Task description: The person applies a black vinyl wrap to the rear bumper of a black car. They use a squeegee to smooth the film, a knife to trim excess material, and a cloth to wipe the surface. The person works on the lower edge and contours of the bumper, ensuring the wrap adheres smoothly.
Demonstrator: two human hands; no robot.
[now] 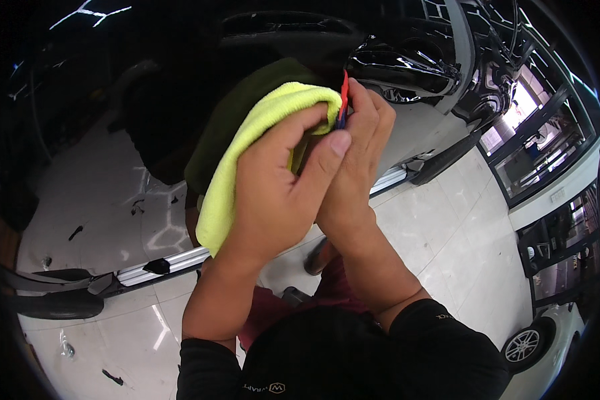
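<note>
My left hand (pixel 280 180) grips a bright yellow microfibre cloth (pixel 223 193), its index finger curled into a fold and its thumb by a thin red and dark-blue tool (pixel 343 93). My right hand (pixel 360 153) holds that tool upright at the cloth's edge, with its fingers closed; the tool's lower part is hidden. Both hands are together, the left partly covering the right, in front of a glossy black car panel (pixel 147 87) that mirrors the cloth, arm and floor. Whether the cloth touches the panel I cannot tell.
The car's black door handle or mirror trim (pixel 400 67) sits above right, and a silver-striped sill (pixel 163 263) runs along the lower panel. Pale tiled floor (pixel 447 253) lies below. Glass doors (pixel 540 133) stand at the right; a white car's wheel (pixel 523 347) shows at lower right.
</note>
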